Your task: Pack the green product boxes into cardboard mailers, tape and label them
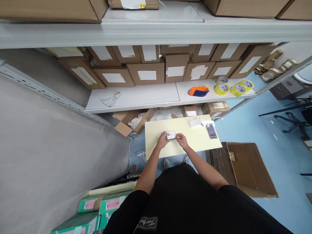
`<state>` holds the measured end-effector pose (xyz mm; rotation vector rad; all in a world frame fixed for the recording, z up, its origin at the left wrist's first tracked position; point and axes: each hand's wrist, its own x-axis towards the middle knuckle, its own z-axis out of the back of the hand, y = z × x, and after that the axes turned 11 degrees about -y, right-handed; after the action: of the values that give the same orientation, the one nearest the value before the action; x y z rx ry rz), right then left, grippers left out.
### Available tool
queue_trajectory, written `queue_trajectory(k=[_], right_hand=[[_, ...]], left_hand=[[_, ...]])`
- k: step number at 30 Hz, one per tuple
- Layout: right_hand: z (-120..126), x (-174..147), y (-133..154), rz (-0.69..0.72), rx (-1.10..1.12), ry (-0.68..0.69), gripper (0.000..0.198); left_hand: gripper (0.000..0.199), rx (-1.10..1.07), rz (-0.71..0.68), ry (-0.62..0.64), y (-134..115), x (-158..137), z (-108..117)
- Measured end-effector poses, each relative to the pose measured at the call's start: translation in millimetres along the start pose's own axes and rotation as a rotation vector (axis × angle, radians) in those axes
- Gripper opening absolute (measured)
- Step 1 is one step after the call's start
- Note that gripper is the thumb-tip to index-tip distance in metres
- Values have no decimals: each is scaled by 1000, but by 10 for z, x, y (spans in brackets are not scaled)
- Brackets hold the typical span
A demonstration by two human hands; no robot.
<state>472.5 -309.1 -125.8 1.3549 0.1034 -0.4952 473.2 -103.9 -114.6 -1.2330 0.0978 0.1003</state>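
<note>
Black shirt (190, 201) fronts the tabletop (153, 128); left of centre, toward its front edge, the left hand (162, 140) clamps a small white box (171, 135); the right hand (181, 140) meets it, grip unclear. Blurred purple item (211, 131) lies by the right edge, large open carton (253, 169) beside the near-right corner.

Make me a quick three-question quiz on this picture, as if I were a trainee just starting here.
1. Multiple choice: what is the left hand holding?
A) a mug
B) a small white item
C) a hammer

2. True or false: the eyeglasses lie on the same shelf as the yellow tape rolls.

3. Fill in the blank: in the picture, the large open carton stands by the ____ end of the table.

Key: 1. B. 2. True. 3. Right.
</note>
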Motion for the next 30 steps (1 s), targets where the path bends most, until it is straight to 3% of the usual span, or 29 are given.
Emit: queue_trajectory(k=[7,12,16,22,26,30], right_hand=[[-33,-44,-1,-144,20,30,46],[-63,-24,-18,-156,-1,40,49],[-85,-12,-31,-156,-12,41,52],[-178,60,-31,-170,41,97,59],[-567,210,105,-167,71,174,59],[-1269,351,340,-101,118,276,57]], left_hand=[[34,-144,21,-48,116,-56,-75],[56,-179,71,-92,175,-56,-135],[75,-137,197,-126,178,-56,-205],[68,-121,273,-120,221,-88,-272],[69,-102,291,-197,282,109,3],[68,-89,266,-355,339,490,527]])
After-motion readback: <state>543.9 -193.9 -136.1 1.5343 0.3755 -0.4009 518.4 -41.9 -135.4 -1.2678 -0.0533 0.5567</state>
